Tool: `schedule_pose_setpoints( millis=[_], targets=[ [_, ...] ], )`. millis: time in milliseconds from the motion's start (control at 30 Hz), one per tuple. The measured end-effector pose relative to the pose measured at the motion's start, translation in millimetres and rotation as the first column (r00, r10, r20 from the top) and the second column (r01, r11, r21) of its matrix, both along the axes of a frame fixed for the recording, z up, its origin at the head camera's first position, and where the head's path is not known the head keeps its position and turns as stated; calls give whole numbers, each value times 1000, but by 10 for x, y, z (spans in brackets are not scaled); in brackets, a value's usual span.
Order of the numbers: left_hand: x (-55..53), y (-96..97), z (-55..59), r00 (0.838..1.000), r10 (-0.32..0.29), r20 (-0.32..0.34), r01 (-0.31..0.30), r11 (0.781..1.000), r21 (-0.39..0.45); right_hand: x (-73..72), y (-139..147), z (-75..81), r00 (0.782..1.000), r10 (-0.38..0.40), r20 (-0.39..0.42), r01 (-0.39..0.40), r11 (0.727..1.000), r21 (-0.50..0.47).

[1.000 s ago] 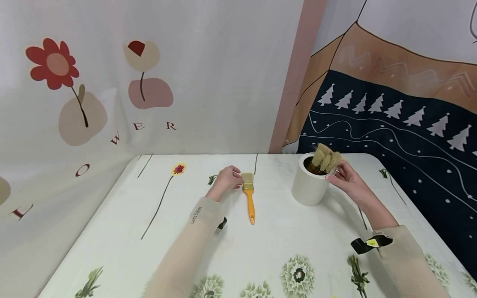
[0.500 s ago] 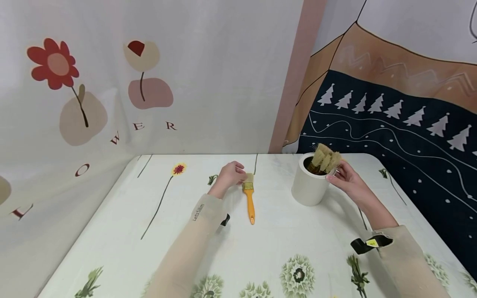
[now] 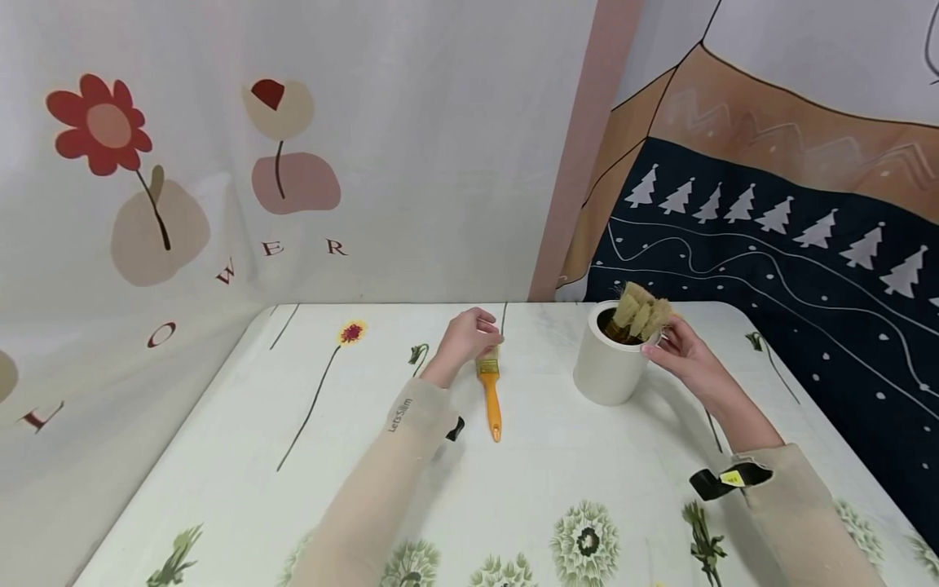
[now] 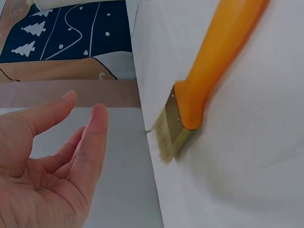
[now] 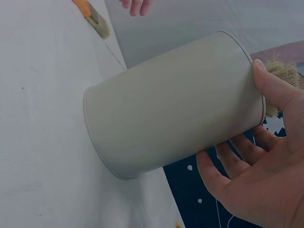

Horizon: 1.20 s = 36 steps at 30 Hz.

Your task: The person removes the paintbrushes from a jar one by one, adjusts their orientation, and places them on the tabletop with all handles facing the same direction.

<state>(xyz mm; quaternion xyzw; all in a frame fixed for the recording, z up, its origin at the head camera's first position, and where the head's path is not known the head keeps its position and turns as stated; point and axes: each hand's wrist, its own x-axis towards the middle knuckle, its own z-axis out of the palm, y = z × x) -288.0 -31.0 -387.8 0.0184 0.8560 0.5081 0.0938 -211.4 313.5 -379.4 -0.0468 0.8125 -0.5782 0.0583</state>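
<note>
A paintbrush (image 3: 492, 408) with an orange handle lies on the table, its bristles pointing to the far side. My left hand (image 3: 464, 341) hovers over the bristle end; in the left wrist view the hand (image 4: 61, 166) is apart from the paintbrush (image 4: 213, 57), with thumb and fingertips not meeting. To the right stands a white cylindrical pot (image 3: 610, 367), holding several bristle-up brushes (image 3: 641, 314). My right hand (image 3: 682, 355) grips the pot at its rim. From the right wrist view, the thumb and fingers of the hand (image 5: 266, 175) lie round the pot (image 5: 175, 109).
A white cloth (image 3: 543, 489) printed with flowers and stems covers the table. Behind it hangs a pale curtain (image 3: 440, 147) with flower prints. On the right is a dark blue cloth (image 3: 807, 310) with white trees.
My left hand has moved to the right and slightly farther away, from beside the paintbrush to over its bristles. The right hand and the pot have stayed put.
</note>
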Motion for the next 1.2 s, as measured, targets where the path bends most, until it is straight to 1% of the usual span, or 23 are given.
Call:
schedule_pose_setpoints(
  millis=[167, 367, 500, 633, 833, 1000, 1200],
  targets=[
    [8, 73, 54, 1000, -9, -1, 9, 1000, 16, 0, -9, 5, 1000, 0, -2, 0, 1000, -4],
    [32, 157, 122, 998, -41, -40, 43, 998, 34, 5, -11, 7, 1000, 1, -3, -1, 1000, -7],
    [50, 227, 180, 998, -55, -40, 58, 996, 69, 8, -10, 13, 1000, 4, -4, -4, 1000, -5],
    [69, 309, 232, 997, -62, -52, 65, 995, 75, 9, -13, 21, 1000, 6, -3, -6, 1000, 0],
    [91, 438, 282, 990, -75, -119, 84, 994, 70, 8, -14, 27, 1000, 3, 0, -3, 1000, 2],
    [101, 541, 291, 977, -91, -191, 107, 991, 75, 7, -8, 25, 1000, 6, -2, -6, 1000, 5],
    [116, 673, 296, 963, -83, -258, 106, 992, 75, 12, -5, 22, 1000, 9, -6, -9, 1000, 1]
  ],
)
